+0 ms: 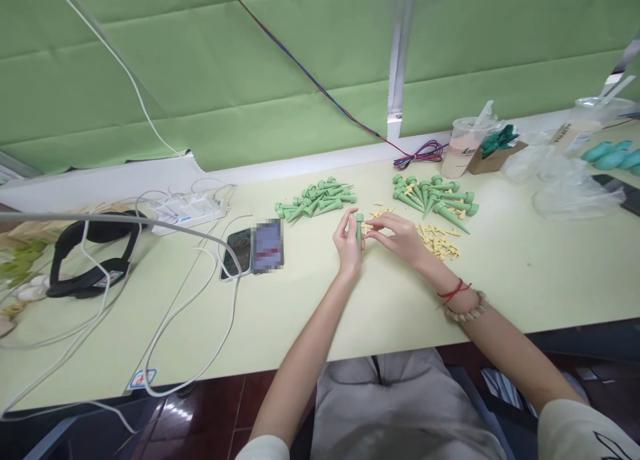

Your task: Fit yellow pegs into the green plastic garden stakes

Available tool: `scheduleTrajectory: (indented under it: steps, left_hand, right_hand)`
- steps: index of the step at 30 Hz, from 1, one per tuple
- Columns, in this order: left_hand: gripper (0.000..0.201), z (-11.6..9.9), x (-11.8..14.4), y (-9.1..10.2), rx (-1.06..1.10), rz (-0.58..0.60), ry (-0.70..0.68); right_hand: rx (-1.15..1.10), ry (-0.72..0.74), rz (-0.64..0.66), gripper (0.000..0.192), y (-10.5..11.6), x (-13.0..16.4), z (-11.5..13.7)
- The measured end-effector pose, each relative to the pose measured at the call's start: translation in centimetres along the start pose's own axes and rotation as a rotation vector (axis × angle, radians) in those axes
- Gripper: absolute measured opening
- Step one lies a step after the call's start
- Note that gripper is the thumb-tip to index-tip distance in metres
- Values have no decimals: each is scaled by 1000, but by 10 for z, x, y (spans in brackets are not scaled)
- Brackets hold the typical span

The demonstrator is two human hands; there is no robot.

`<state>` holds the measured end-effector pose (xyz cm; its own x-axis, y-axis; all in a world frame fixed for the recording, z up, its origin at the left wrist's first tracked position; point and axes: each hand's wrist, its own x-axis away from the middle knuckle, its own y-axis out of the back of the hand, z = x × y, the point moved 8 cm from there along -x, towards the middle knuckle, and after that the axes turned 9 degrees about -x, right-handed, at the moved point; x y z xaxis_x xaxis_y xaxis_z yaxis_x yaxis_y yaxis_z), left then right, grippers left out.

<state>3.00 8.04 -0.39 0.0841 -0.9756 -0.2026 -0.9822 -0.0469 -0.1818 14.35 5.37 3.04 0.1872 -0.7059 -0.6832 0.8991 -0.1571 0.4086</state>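
Observation:
My left hand [348, 241] grips a green plastic spike [359, 228], held upright just above the pale table [380, 293]. My right hand [400, 237] pinches a small yellow piece [369, 227] and holds it against the side of the spike. One heap of green spikes [316, 201] lies behind my left hand. A second heap of green spikes [435, 198] lies behind my right hand. Small yellow pieces [440, 240] are scattered on the table to the right of my right hand.
Two phones [254, 250] lie left of my hands, with white cables [200, 293] trailing to a power strip [187, 210]. Black headphones [93, 253] sit at the far left. A drink cup [463, 148], a cardboard box [493, 155] and plastic bags [565, 180] stand at back right.

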Motion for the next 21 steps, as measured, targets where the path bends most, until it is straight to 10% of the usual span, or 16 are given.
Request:
scheduleTrajectory:
  steps: [7, 21]
  left_hand:
    - [40, -7, 2, 0, -76, 68, -90]
    - [44, 3, 3, -8, -16, 133, 9]
  right_hand:
    - [198, 65, 109, 26, -17, 7, -1]
    - [-308, -399, 99, 56, -34, 6, -27]
